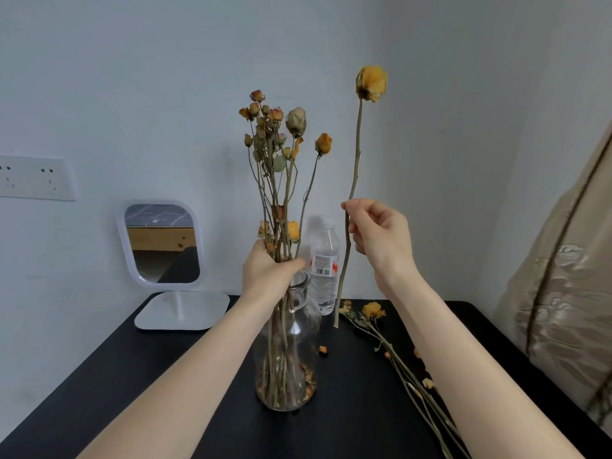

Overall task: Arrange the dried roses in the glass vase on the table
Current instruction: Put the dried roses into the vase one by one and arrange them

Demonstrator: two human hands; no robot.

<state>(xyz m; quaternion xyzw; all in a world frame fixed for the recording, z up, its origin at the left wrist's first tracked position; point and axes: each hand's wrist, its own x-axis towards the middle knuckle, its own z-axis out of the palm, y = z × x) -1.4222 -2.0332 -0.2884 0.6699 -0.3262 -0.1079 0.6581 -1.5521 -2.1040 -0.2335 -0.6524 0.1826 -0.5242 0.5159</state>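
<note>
Materials on my remote feed
The glass vase (298, 336) is clear and glossy; the dried roses (275, 134) in it and the single rose (371, 82) at 1 o'clock look papery, matt, with rough woody stems. The table (351, 419) is smooth matt black. The bottle (324, 260) is clear plastic, the mirror (162, 243) framed in white plastic, the cloth (563, 293) at 3 o'clock satiny.

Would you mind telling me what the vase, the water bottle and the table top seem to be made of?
Vase: clear glass by the look, glossy; rose stems show through its wall.
Water bottle: likely thin clear plastic, with a printed label.
Table: black matte top; painted wood or laminate, I cannot tell.
</note>
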